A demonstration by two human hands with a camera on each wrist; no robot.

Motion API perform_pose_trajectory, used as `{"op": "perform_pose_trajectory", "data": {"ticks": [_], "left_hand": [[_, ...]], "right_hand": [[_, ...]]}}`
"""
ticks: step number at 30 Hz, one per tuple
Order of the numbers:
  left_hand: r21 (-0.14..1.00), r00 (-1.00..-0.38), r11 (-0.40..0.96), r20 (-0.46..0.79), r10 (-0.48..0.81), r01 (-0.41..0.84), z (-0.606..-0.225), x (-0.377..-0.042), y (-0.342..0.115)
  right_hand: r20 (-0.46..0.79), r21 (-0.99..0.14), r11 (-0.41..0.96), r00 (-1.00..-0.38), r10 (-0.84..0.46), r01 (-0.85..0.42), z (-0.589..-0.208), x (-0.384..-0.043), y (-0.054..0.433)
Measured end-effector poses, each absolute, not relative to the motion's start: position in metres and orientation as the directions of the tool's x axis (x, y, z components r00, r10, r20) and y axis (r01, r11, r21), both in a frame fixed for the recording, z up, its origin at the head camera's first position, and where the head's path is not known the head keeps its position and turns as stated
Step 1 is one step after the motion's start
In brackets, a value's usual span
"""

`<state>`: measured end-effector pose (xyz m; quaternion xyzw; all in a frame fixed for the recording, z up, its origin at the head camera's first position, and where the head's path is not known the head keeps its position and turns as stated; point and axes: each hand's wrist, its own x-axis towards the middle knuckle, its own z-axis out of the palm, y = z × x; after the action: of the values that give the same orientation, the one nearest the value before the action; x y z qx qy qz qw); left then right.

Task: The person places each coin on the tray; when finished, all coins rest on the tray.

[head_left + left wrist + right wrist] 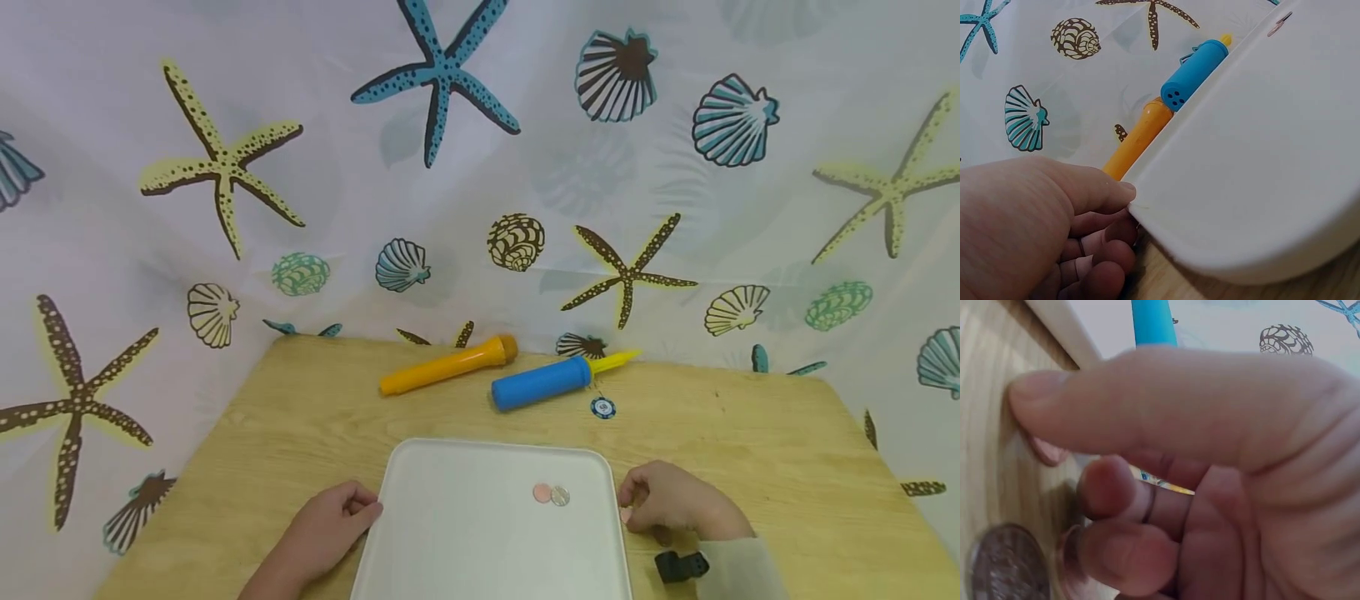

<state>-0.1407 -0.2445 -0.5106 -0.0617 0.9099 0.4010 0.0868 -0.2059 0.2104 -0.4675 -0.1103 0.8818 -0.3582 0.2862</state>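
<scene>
My left hand [318,533] holds the left rim of a white tray [487,554], its thumb on the edge and its other fingers curled below, as the left wrist view shows. Just outside the tray's right rim, my right hand [663,500] pinches a copper coin [1049,453], partly covered by the thumb. Below that hand a darker coin [1010,565] lies on the wooden table, with another copper-toned coin [1069,562] half hidden by the fingers. Inside the tray, a copper coin [542,492] and a silver coin [560,496] lie side by side.
Behind the tray lie an orange tube-shaped thing [446,367], a blue hand pump [543,382] with a yellow nozzle, and a blue-and-white poker chip [603,407]. A black device [681,567] sits by the right sleeve. A patterned curtain [480,192] encloses the table's back and sides.
</scene>
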Motion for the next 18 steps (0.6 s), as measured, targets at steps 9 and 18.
{"op": "perform_pose_trajectory", "data": {"ticks": [9,18], "left_hand": [[0.711,-0.978,0.68,-0.2,-0.051,-0.181,-0.5138,-0.1416,-0.2444],[0.71,-0.973,0.674,-0.223,-0.058,-0.203,-0.5134,-0.1441,-0.2435]], "right_hand": [[-0.432,-0.629,0.774,-0.859,-0.274,0.069,-0.4687,-0.2053,0.2111],[-0.421,-0.648,0.759,-0.86,-0.288,0.064,-0.4719,-0.2084,0.2157]]}}
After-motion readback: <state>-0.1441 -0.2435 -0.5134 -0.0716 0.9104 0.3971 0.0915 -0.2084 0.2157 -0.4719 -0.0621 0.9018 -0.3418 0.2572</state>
